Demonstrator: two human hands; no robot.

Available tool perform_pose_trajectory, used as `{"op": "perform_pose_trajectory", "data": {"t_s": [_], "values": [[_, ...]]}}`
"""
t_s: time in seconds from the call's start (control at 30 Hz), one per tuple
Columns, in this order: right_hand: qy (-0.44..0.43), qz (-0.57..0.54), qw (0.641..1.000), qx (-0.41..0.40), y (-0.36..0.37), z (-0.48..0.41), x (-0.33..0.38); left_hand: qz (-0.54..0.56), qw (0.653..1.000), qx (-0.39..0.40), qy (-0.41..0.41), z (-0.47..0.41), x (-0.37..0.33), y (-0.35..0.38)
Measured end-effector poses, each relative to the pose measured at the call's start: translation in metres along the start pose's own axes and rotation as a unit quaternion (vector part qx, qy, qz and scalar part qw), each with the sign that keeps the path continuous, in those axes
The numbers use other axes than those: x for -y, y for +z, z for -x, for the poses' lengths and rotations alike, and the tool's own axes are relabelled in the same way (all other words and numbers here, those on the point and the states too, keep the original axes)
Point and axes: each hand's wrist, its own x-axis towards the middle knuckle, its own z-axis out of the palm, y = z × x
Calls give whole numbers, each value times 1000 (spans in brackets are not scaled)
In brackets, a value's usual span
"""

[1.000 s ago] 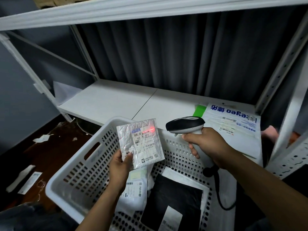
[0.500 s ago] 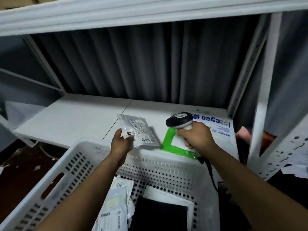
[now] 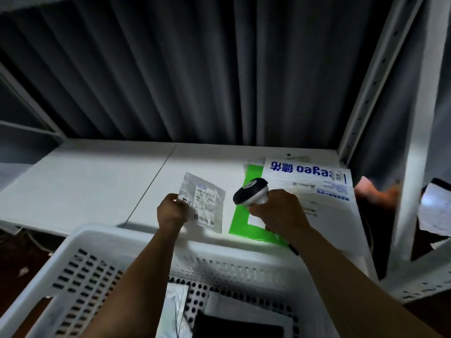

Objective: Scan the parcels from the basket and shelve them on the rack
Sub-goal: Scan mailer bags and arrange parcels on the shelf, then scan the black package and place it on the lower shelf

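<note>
Item: I count one blue-printed mailer (image 3: 314,189) shelved, small parcel (image 3: 203,202) pinched in left hand (image 3: 170,211) over shelf (image 3: 85,181), right hand (image 3: 278,211) gripping scanner (image 3: 250,193), more waiting in basket (image 3: 102,250).

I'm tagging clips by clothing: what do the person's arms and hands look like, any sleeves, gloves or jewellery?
The left forearm and right forearm are bare down to the frame edge, no sleeves in view. The left hand and right hand wear no gloves; no watch, bracelet or ring shows, though blur could hide a thin ring.
</note>
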Motion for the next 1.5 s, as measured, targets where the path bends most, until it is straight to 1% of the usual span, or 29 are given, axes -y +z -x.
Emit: {"op": "perform_pose_trajectory", "data": {"t_s": [0.07, 0.13, 0.27, 0.33, 0.4, 0.47, 0.53, 0.57, 0.67, 0.7, 0.77, 0.83, 0.87, 0.93, 1.0, 1.07, 1.13, 1.2, 1.37, 1.43, 1.5], "values": [[1, 18, 1000, 12, 4, -3, -4, -39, 999, -18, 10, -14, 7, -3], [-6, 33, 999, 19, 6, -4, -7, -65, 998, -20, -1, -23, 10, -8], [-25, 59, 997, 30, 7, 6, -3, -130, 991, 16, -2, -19, 5, -26], [-42, 64, 997, 35, 7, 17, 3, -160, 986, 24, 29, -5, -3, -38], [-64, 99, 992, 52, 6, 32, 10, -180, 981, 26, 73, 14, -9, -48], [-83, 134, 985, 73, 3, 51, 16, -178, 975, 38, 124, 41, -9, -55], [-91, 145, 980, 99, -1, 73, 19, -169, 972, 55, 157, 72, -2, -58], [-96, 155, 977, 113, -2, 86, 17, -165, 969, 59, 177, 93, 8, -59], [-110, 182, 967, 143, 1, 121, 11, -181, 944, 53, 272, 150, 49, -56], [-116, 189, 963, 152, 3, 131, 8, -183, 943, 56, 273, 165, 68, -53], [-120, 196, 958, 173, 8, 153, 2, -186, 955, 88, 211, 197, 106, -49], [-118, 204, 954, 184, 15, 171, -7, -195, 960, 153, 130, 224, 142, -47], [-118, 209, 952, 191, 18, 178, -10, -208, 956, 187, 90, 235, 157, -47], [-114, 215, 948, 207, 26, 187, -18, -255, 936, 244, 18, 249, 187, -48], [-109, 211, 947, 218, 34, 189, -25, -280, 918, 277, -41, 256, 212, -49], [-107, 220, 943, 226, 41, 187, -31, -289, 905, 301, -83, 256, 228, -48], [-101, 229, 940, 234, 49, 180, -38, -294, 897, 313, -107, 252, 237, -43], [-95, 243, 936, 235, 55, 174, -40, -292, 896, 313, -115, 249, 242, -38], [-113, 280, 927, 224, 65, 162, -34, -274, 883, 354, -143, 250, 251, -21], [-122, 287, 924, 221, 67, 159, -29, -272, 885, 350, -142, 250, 253, -20], [-122, 287, 925, 218, 69, 157, -26, -261, 895, 332, -140, 250, 254, -20]]}}
